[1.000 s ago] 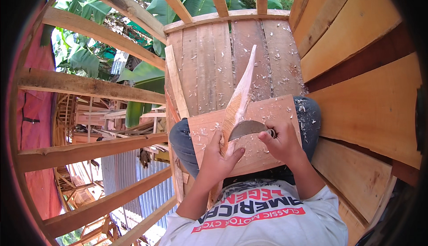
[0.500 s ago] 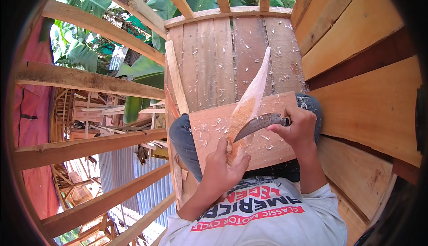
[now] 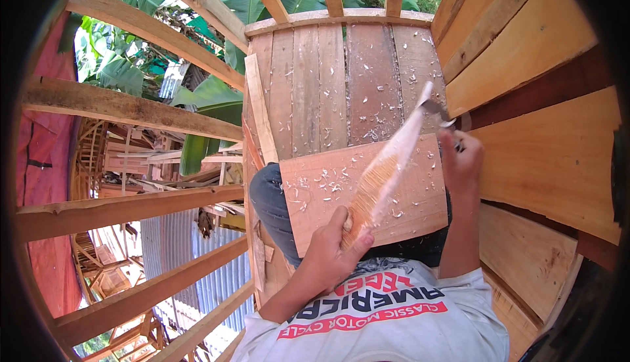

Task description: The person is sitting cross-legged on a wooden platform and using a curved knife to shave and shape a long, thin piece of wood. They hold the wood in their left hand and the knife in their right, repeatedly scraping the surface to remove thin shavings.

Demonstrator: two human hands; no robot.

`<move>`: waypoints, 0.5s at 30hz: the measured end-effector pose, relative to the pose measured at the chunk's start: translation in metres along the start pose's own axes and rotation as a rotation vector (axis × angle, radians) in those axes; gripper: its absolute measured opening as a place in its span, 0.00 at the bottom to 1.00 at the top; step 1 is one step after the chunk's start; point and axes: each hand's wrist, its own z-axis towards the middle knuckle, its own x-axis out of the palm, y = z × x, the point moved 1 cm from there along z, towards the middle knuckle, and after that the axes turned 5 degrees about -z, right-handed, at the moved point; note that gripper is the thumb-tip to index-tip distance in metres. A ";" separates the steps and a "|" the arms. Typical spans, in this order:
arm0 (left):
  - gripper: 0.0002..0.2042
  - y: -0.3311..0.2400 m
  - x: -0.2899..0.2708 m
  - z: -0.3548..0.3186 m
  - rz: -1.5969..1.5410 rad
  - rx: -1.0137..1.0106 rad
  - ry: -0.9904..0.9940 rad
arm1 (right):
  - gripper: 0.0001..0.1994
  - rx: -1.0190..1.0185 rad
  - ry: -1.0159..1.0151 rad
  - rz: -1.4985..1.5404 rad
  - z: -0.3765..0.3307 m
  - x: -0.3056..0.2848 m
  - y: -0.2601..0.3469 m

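Note:
My left hand [image 3: 333,249] is closed around the near end of a long, pointed piece of carved wood [image 3: 390,173]. The piece is pale toward its tip and ridged orange-brown nearer the hand, and it slants up to the right over a flat wooden board [image 3: 307,212] across my lap. My right hand [image 3: 462,160] grips a curved-blade knife [image 3: 436,108], somewhat blurred by motion. The blade lies beside the pale tip; I cannot tell if it touches. Most of the knife's handle is hidden by my fingers.
Curly wood shavings [image 3: 333,179] are strewn over the board and the plank floor [image 3: 305,93]. Spaced wooden rails [image 3: 134,114] run along the left, with a loose strip of wood [image 3: 260,111] beside them. Wide planks [image 3: 548,155] form a wall close on the right.
My right hand has swung the knife away from my left hand, up and right to the carved wood's tip. The wood's tip has tilted to the right and nearer.

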 end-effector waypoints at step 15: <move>0.21 0.014 -0.016 0.006 -0.143 0.018 -0.088 | 0.34 -0.255 0.398 -0.097 -0.061 0.014 0.038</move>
